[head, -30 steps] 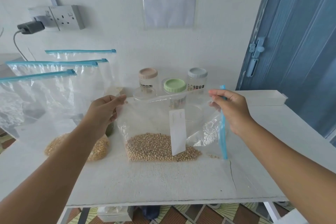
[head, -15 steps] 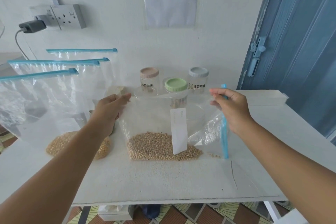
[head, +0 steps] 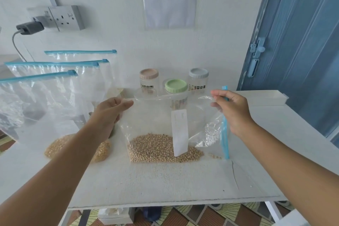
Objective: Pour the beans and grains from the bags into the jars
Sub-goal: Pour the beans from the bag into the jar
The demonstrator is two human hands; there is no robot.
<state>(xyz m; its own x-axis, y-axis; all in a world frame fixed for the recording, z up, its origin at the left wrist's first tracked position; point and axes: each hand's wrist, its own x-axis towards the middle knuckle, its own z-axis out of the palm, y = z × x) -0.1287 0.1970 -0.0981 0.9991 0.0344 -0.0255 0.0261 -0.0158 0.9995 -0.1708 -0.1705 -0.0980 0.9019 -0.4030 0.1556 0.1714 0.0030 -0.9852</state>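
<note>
Head view puts the white table (head: 165, 185) across most of your frame, pushed against the wall so the bags and jars have something to stand against.

On your left, a row of zip bags (head: 55, 101) stands upright with blue zip strips on top, which keeps their mouths up and the contents settled low; the nearest one holds a pale yellow heap of grain (head: 60, 147) at its base, partly hidden by your forearm.

Centre stage is the clear bag (head: 156, 124) you are working on, turned on its side: its blue zip strip (head: 224, 134) runs down the right edge instead of along the top. The beans (head: 156, 148) lie pooled along the bottom, resting on the table, well away from that strip (sensible, I would judge, since nothing can spill while the mouth is handled). A white label (head: 180, 132) faces you.

Your left hand (head: 110, 113) grips the upper left corner of the bag, fingers curled over the film. Your right hand (head: 233, 110) pinches the top right corner at the strip's upper end, which looks like a hold for pulling the mouth open.

Behind the bag stand the jars: pink lid (head: 149, 73), green lid (head: 176, 85), grey lid (head: 198, 73), all capped, plus one lidless jar (head: 146, 91) nearest the bag, probably the one meant to receive these beans.
</note>
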